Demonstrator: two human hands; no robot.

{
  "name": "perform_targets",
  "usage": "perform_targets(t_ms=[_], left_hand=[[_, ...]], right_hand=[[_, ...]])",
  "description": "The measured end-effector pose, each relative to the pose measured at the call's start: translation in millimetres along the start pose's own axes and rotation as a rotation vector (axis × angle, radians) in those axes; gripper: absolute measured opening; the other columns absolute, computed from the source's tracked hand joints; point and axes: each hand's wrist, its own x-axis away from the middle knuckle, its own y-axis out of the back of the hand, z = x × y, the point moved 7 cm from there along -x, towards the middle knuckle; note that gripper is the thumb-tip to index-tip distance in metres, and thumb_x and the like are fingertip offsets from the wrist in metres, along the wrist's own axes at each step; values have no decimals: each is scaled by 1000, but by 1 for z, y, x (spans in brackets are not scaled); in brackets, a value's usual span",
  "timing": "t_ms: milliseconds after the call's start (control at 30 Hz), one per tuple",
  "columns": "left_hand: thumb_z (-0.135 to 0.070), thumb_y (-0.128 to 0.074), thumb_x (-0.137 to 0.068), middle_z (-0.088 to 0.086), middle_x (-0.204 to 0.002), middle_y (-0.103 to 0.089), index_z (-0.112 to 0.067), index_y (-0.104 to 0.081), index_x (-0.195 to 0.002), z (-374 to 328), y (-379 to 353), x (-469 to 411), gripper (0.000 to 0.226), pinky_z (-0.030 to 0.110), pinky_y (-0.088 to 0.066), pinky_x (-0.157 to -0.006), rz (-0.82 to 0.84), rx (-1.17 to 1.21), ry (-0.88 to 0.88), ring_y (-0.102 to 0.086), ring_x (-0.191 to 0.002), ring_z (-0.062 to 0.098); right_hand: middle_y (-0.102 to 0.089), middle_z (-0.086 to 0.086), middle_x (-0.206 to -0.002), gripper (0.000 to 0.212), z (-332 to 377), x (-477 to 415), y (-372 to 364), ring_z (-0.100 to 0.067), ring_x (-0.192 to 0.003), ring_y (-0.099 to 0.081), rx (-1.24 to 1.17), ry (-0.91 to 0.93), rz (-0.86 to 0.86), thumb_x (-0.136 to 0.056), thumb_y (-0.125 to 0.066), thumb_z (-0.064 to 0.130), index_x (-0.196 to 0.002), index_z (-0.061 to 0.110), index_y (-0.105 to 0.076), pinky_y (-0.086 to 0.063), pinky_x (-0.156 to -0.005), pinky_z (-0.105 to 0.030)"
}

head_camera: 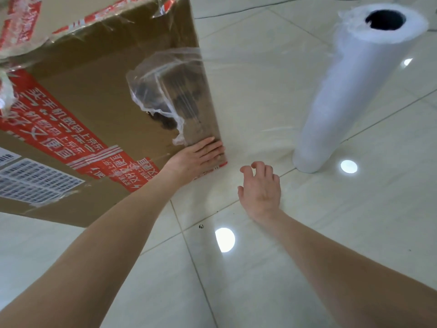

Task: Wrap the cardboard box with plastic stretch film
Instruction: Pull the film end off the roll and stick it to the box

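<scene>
On the left I have the box [101,95] standing on the tiled floor [260,292], brown card with red printed tape and a barcode label low on its face. The film's loose end [158,91] is bunched against that face near the corner, ragged and not lying flat.

My left hand [201,157] is flat, fingers together, pressed on the box's lower corner. It grips nothing, only pins. If I ease off, I judge the bunched end could peel away, since nothing else seems to fix it.

From the corner a clear sheet of film [255,110] stretches rightward. It is hard to see against the tiles, so I cannot tell how taut it is or whether it is creased.

My right hand [260,188] hovers just right of the corner, fingers apart and curled, holding nothing. Whether it touches the film I cannot tell. A careless grab could tear the sheet or rope it.

Farthest right, the roll [354,91] stands on end with 1 open core up, unheld. A hard tug on the sheet may tip it, and the sheet would slacken.
</scene>
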Motion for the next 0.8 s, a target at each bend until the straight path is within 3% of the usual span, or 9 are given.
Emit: perform_targets(t_ms=[167,333,467,667,800], left_hand=[[-43,-37,-94,15,-155,22,-3,30,-139,-7,-13,-2,89,56,24,-105,43,-86,-20,19,-142,35],[-31,-23,-98,14,-158,6,-4,3,-148,-29,1,-11,63,50,23,-108,-22,65,-67,9,-145,31],[-28,-16,-98,13,-158,8,-2,14,-145,-23,-5,-13,61,44,22,-109,-80,128,-56,11,-145,29],[-57,-14,-95,17,-156,17,4,22,-142,-23,-18,-13,86,50,20,-111,-71,-42,-20,15,-144,33],[-62,-18,-93,18,-156,17,6,24,-140,-25,-17,-15,94,50,19,-110,-35,-71,-26,15,-143,34]], right_hand=[[-38,-3,-135,46,-8,0,-4,-26,-123,-36,30,29,17,-87,-57,33,-130,24,-45,-31,-95,-34],[-37,-2,-135,45,-16,0,1,-25,-122,-36,27,17,26,-88,-56,35,-130,25,-44,-32,-96,-34],[-37,-2,-136,44,-18,-2,1,-25,-123,-36,21,16,42,-89,-55,33,-131,24,-43,-32,-96,-33],[-36,-2,-135,45,-20,-1,-6,-25,-122,-36,10,11,75,-90,-53,31,-133,25,-41,-32,-95,-32],[-38,-1,-134,44,-21,-1,-5,-24,-121,-37,11,17,79,-91,-52,29,-133,25,-41,-33,-94,-32]])
